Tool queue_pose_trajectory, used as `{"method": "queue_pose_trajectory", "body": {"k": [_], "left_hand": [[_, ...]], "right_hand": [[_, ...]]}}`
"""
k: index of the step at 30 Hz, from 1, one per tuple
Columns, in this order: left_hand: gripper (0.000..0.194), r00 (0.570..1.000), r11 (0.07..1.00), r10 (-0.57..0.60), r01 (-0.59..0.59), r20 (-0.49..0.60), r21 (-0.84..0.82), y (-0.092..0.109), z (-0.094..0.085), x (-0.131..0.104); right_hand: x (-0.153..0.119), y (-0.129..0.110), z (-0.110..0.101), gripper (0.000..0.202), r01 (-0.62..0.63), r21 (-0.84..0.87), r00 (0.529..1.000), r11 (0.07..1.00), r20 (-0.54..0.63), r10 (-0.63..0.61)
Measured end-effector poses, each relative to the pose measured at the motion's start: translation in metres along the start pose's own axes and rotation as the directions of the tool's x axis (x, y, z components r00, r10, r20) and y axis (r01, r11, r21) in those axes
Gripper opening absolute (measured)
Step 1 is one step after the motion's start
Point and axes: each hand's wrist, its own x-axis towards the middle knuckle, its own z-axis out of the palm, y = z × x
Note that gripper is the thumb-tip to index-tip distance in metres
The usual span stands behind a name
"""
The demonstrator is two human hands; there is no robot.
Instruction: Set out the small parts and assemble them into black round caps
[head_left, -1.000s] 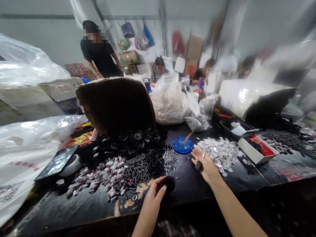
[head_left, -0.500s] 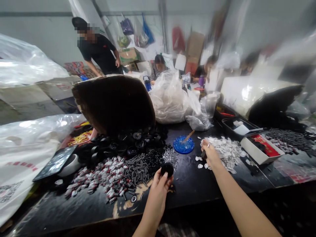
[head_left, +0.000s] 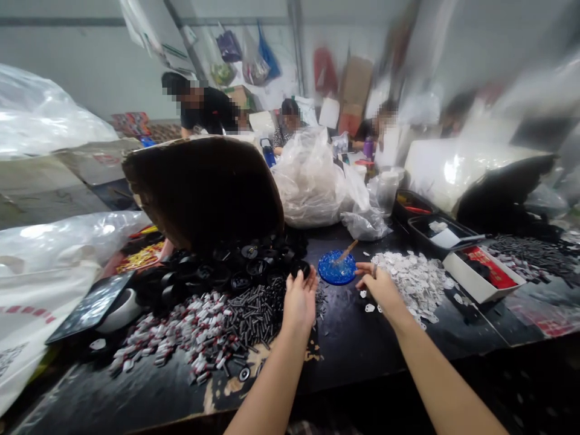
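Observation:
My left hand is closed around a round black plastic cap, held up over the near side of the piled black parts. My right hand hovers at the right edge of a blue dish. Its fingers are bent towards the thumb, and whatever dark thing is between them is hard to make out against the black table. A brown stick leans in the dish. Beside my right hand lies a heap of flat white pieces.
Small black cylinders and white-and-red parts are heaped on the left. An open carton on its side stands behind the black round parts. Clear plastic bags are at the back. A white box stands right. Several people sit or bend beyond.
My left hand has moved forward with the black cap, towards the black parts. My right hand has shifted left to the blue dish's edge. The person in black at the back has bent down.

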Motion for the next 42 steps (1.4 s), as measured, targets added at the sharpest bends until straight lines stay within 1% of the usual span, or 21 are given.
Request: {"method": "queue_pose_trajectory", "body": {"k": [2,4,5,7,10,12,15,16,18,20,22,24,26,28,31,35,37,42], "left_hand": [[0.013,1.0,0.999,0.031,-0.031,-0.001,0.04,0.01,0.002,0.016],[0.018,0.999,0.994,0.034,-0.037,0.032,0.107,0.019,0.009,0.034],[0.021,0.998,0.988,0.027,-0.035,0.055,0.149,0.022,0.014,0.043],[0.026,0.996,0.97,0.014,-0.035,0.09,0.24,0.026,0.026,0.063],[0.031,0.994,0.925,0.008,-0.048,0.105,0.378,0.024,0.043,0.092],[0.033,0.994,0.889,0.002,-0.051,0.107,0.456,0.021,0.05,0.107],[0.033,0.994,0.839,-0.021,-0.04,0.107,0.542,0.015,0.053,0.123],[0.033,0.994,0.825,-0.028,-0.036,0.104,0.564,0.012,0.053,0.127],[0.033,0.995,0.799,-0.037,-0.029,0.098,0.6,0.007,0.05,0.134],[0.034,0.995,0.777,-0.042,-0.027,0.094,0.628,0.002,0.047,0.139],[0.035,0.994,0.757,-0.051,-0.025,0.098,0.653,-0.003,0.046,0.145],[0.035,0.991,0.735,-0.065,-0.03,0.115,0.677,-0.007,0.045,0.151],[0.035,0.986,0.711,-0.078,-0.047,0.146,0.702,-0.009,0.046,0.157],[0.035,0.978,0.685,-0.088,-0.079,0.19,0.724,-0.011,0.046,0.163],[0.035,0.958,0.65,-0.099,-0.141,0.268,0.746,-0.015,0.047,0.173],[0.034,0.929,0.616,-0.125,-0.202,0.347,0.762,-0.018,0.05,0.182],[0.034,0.917,0.596,-0.146,-0.218,0.371,0.773,-0.02,0.051,0.185],[0.035,0.9,0.524,-0.184,-0.25,0.395,0.814,-0.021,0.053,0.19]], "right_hand": [[0.014,-0.014,-0.023,0.031,-0.027,-0.096,0.999,0.995,0.027,0.029],[0.019,-0.024,-0.034,0.02,-0.044,-0.172,0.994,0.984,0.093,0.061],[0.016,-0.027,-0.034,0.017,-0.046,-0.197,0.988,0.979,0.137,0.074],[0.004,-0.026,-0.028,0.018,-0.04,-0.233,0.969,0.972,0.227,0.095],[-0.021,-0.013,-0.015,0.022,-0.016,-0.267,0.945,0.964,0.311,0.102],[-0.031,-0.001,-0.015,0.028,-0.05,-0.27,0.943,0.961,0.304,0.135],[-0.028,0.014,-0.033,0.037,-0.158,-0.235,0.956,0.959,0.205,0.208],[-0.025,0.017,-0.04,0.039,-0.178,-0.212,0.964,0.961,0.157,0.214],[-0.019,0.021,-0.053,0.04,-0.178,-0.167,0.979,0.97,0.074,0.192],[-0.016,0.02,-0.055,0.039,-0.16,-0.099,0.986,0.982,0.033,0.164],[-0.017,0.017,-0.048,0.036,-0.163,0.005,0.985,0.987,0.053,0.162],[-0.018,0.014,-0.036,0.035,-0.206,0.111,0.976,0.972,0.101,0.195],[-0.018,0.011,-0.026,0.035,-0.256,0.162,0.962,0.953,0.144,0.234],[-0.016,0.011,-0.021,0.036,-0.279,0.193,0.954,0.941,0.166,0.249],[-0.013,0.014,-0.02,0.035,-0.298,0.227,0.948,0.927,0.181,0.26],[-0.014,0.021,-0.023,0.04,-0.238,0.225,0.964,0.945,0.172,0.202],[-0.015,0.024,-0.022,0.043,-0.224,0.241,0.968,0.944,0.168,0.186],[-0.015,0.028,-0.02,0.043,-0.244,0.297,0.964,0.923,0.175,0.199]]}}
